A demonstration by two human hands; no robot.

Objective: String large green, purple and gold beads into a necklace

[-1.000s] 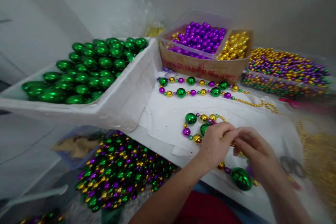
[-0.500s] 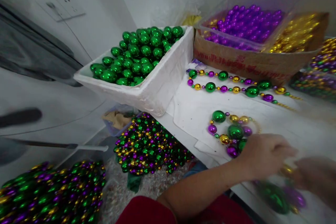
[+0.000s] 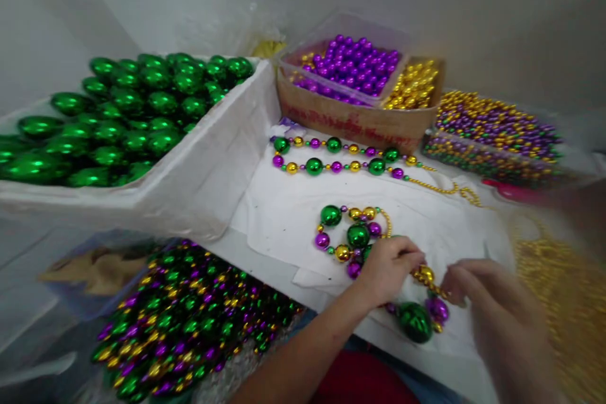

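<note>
A beaded necklace (image 3: 358,235) of green, purple and gold balls lies on the white cloth, looped, with a thin gold bead chain at its top. My left hand (image 3: 389,270) is closed over part of it, thumb and fingers pinched together by a gold bead (image 3: 425,274). Facing it, my right hand (image 3: 487,297) pinches the end of a short run of small gold beads. Below the hands hang or rest a large green ball (image 3: 415,322) and a purple ball (image 3: 437,309). Farther back, a second necklace (image 3: 336,166) lies in a long narrow loop.
At left stands a white foam box (image 3: 237,132) of green balls. Behind are a cardboard box (image 3: 350,123) with purple and gold balls, and a clear bin (image 3: 497,154) of small beads. Gold bead chains (image 3: 558,309) lie at right. Finished-looking strands (image 3: 189,322) are heaped below the table.
The view has swung to the right, bringing the mixed-bead bin and gold chains into sight. Both hands stay close together at the necklace; the right hand shows more clearly now.
</note>
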